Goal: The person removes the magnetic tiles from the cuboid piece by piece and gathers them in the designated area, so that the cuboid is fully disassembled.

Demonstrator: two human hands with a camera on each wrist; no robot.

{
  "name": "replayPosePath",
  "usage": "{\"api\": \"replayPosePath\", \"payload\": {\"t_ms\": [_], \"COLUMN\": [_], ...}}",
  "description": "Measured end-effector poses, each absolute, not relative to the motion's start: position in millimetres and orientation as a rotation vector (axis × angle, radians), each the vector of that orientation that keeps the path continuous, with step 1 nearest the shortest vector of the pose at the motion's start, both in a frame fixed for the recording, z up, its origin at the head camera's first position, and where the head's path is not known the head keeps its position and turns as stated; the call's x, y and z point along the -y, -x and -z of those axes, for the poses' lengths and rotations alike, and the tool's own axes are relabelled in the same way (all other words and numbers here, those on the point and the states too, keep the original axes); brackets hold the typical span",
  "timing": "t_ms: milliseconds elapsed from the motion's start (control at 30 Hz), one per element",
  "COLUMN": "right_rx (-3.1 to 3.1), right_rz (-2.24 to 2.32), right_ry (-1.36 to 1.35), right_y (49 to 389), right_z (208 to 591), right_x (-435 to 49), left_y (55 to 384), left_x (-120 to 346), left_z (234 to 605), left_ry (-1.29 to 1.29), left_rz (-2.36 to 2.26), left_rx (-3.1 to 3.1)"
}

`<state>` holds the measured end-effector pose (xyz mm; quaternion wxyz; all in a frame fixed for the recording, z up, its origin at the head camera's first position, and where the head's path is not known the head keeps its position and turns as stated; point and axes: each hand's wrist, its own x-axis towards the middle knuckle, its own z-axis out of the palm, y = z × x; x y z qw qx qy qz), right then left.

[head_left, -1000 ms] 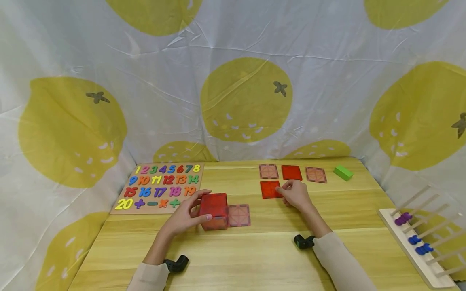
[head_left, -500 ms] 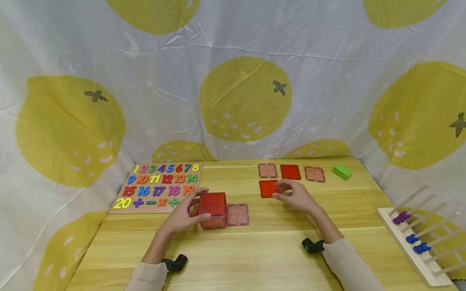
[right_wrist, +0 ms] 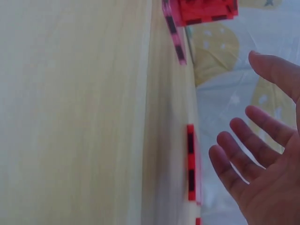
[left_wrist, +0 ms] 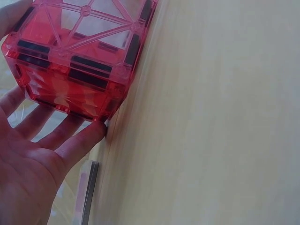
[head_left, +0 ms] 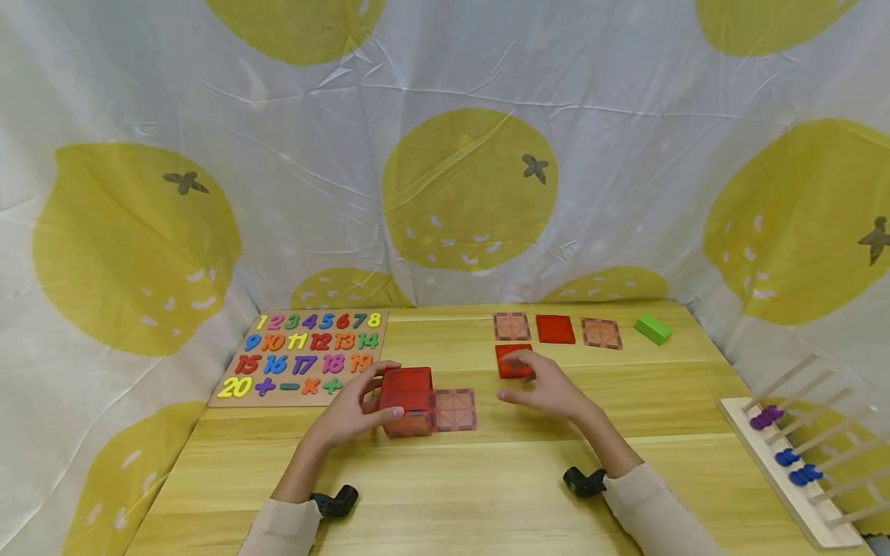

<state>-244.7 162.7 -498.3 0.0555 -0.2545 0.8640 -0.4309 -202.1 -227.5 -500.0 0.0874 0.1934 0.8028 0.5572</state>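
Note:
My left hand [head_left: 353,411] holds a red translucent magnetic-tile cube [head_left: 408,390], thumb on the near side and fingers round its far left. In the left wrist view the fingertips press against the cube's side [left_wrist: 70,89]. A flat pink square tile [head_left: 455,409] lies against the cube's right side. Over the table to the right, my right hand [head_left: 552,392] has spread, loosely bent fingers with nothing in them. It overlaps a flat red tile [head_left: 511,369] in the head view. The right wrist view shows the palm [right_wrist: 272,183] apart from the tiles.
Behind lie a pink tile [head_left: 511,327], a red tile [head_left: 555,329], another pink tile [head_left: 601,333] and a green block [head_left: 653,329]. A number board [head_left: 278,398] stands at the left, a wooden peg rack with beads [head_left: 737,425] at the right. Printed cloth hangs around the table.
My right hand has let go of the red tile's edge, spread its fingers and moved left and nearer to me. The left hand and the cube stay put.

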Motion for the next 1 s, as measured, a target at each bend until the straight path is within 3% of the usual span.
{"api": "replayPosePath", "payload": {"t_ms": [1000], "right_rx": [-2.512], "right_rz": [1.252], "right_ry": [1.047], "right_y": [240.1], "right_z": [512.4], "right_x": [-85.1], "left_y": [205.0], "left_x": [230.2], "left_z": [505.3], "left_ry": [-0.576], "left_rz": [-1.644], "left_rx": [-2.404]}}
